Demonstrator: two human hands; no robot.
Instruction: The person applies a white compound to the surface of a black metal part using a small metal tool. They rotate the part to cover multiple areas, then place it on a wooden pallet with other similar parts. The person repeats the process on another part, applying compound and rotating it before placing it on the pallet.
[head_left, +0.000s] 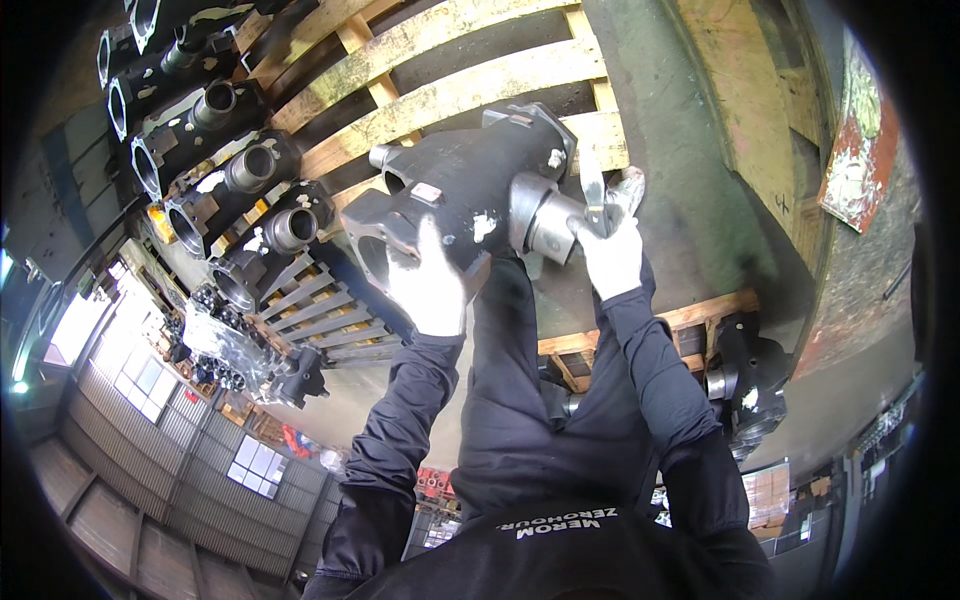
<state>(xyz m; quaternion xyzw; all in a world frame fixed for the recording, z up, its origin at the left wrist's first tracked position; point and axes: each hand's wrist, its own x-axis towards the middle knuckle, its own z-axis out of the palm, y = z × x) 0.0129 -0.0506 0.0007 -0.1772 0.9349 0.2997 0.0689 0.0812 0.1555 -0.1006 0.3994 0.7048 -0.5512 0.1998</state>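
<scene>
casting (455, 165): black, white blotches | collar (552, 230): silver | gloves (432, 285): white | sleeves (400, 400): black | pallet (450, 99): pale yellow

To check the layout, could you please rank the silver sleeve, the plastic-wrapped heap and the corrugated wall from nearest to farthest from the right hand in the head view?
1. Silver sleeve, immediately left of the right hand.
2. Plastic-wrapped heap, well off to the left.
3. Corrugated wall, in the left background.
</scene>
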